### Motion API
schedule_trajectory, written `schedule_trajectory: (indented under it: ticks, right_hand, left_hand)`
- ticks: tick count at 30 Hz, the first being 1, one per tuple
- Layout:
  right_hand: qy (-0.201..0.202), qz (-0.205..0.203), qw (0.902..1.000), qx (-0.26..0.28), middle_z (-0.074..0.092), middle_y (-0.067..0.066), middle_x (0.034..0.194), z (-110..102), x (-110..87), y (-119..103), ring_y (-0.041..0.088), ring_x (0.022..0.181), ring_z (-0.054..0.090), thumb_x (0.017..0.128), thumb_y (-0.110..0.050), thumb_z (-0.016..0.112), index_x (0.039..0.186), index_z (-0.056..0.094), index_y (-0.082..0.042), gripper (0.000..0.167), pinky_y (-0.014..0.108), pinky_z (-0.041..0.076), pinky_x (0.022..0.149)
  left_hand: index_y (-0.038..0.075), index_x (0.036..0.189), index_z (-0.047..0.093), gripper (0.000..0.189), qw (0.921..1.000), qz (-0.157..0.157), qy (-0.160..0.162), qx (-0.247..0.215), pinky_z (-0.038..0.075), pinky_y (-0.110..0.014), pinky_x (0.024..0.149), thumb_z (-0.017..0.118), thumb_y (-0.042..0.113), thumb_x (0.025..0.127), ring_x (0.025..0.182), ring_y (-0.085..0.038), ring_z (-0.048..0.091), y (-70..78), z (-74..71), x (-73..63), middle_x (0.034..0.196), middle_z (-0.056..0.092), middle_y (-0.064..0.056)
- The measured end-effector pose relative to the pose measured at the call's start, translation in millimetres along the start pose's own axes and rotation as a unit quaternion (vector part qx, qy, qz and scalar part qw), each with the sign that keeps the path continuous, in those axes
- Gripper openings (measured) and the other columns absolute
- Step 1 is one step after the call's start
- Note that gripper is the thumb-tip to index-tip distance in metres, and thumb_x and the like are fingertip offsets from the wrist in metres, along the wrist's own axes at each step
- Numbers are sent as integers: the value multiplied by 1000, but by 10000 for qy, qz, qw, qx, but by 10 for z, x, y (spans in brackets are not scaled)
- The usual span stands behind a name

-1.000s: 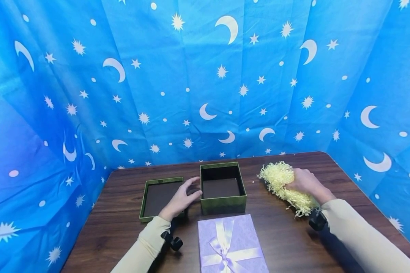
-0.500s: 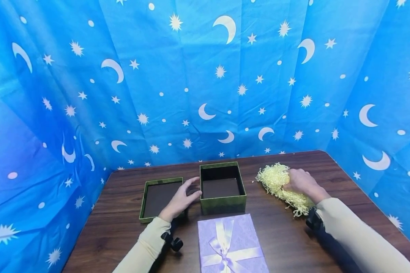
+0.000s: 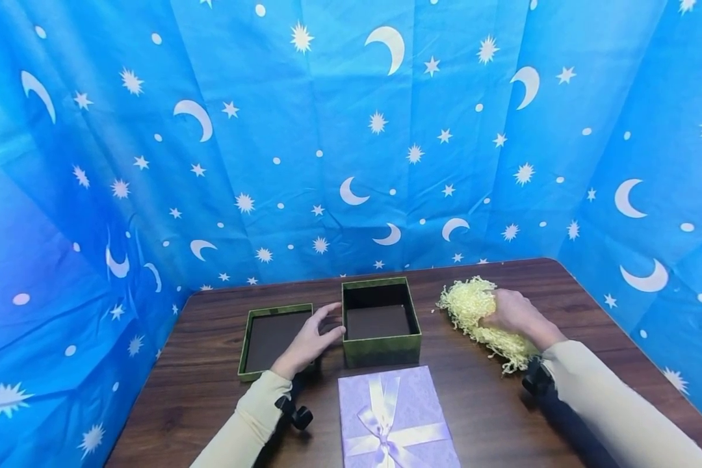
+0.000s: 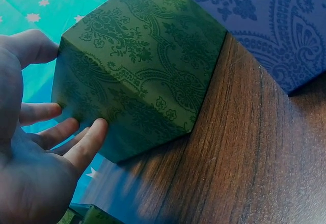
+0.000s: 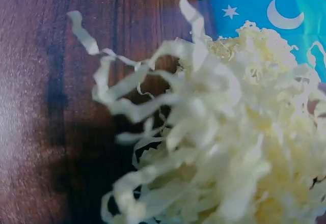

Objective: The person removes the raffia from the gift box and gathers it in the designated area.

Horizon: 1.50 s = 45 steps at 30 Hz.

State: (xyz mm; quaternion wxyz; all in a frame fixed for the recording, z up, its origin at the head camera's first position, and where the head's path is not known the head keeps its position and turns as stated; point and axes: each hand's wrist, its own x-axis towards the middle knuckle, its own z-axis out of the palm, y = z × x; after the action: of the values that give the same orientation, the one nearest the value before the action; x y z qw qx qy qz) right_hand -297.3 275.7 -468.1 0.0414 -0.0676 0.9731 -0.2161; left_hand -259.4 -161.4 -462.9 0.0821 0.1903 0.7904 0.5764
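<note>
My left hand reaches to the left side of an open green patterned box. In the left wrist view its extended fingertips lie right at the box wall, with the thumb apart from the other fingers. Over on the right, my right hand grips a bundle of pale yellow shredded paper. Loose crinkled strands fill much of the right wrist view, and most of the right fingers are hidden in the bundle.
A shallow green-rimmed box lid lies with its hollow side up, left of the box. In front sits a purple gift box with a ribbon bow. The wooden table meets a blue star-patterned cloth at the back.
Within the last second, my right hand has shifted slightly left with the shredded paper. My left hand stays at the green box.
</note>
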Motion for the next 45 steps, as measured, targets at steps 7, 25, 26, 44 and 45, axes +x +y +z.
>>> schedule_trajectory:
  ticks: [7,25,26,44,45]
  right_hand:
    - [201,-189,9994,-214,60,34,114,-72,-19,12,23,65,53,70,-41,84,140,41,10,98,49,56,72]
    - [730,-741,9946,-30,52,32,133,-281,-144,9,52,117,52,80,-53,74,138,50,0,82,65,43,97]
    - [796,-747,9940,-35,52,31,134,-299,-146,7,51,118,52,81,-54,72,137,51,0,81,65,43,97]
    - [1677,-1014,9767,877,63,26,120,-364,-432,-398,39,94,69,90,-43,68,131,56,-2,59,52,56,80]
    - [1680,-1038,9756,965,63,25,120,-352,-455,-420,38,94,69,90,-41,68,131,56,-2,58,50,57,79]
  left_hand:
    - [1,148,35,58,10000,-40,-23,78,46,-48,102,60,13,97,132,-43,43,-16,-4,2,144,42,-26]
    - [1,148,35,57,9999,-75,19,121,47,-47,101,60,13,97,131,-42,44,-4,-3,0,141,45,-25]
    - [1,148,35,57,9998,-72,40,153,48,-47,101,60,12,97,131,-42,45,-39,-6,21,141,45,-25]
    - [6,145,42,58,9963,383,304,712,44,-52,104,65,23,95,129,-37,49,-129,-87,-88,141,49,-16]
    - [6,145,42,57,9960,462,285,715,46,-51,103,65,21,95,128,-38,51,-112,-92,-116,141,48,-17]
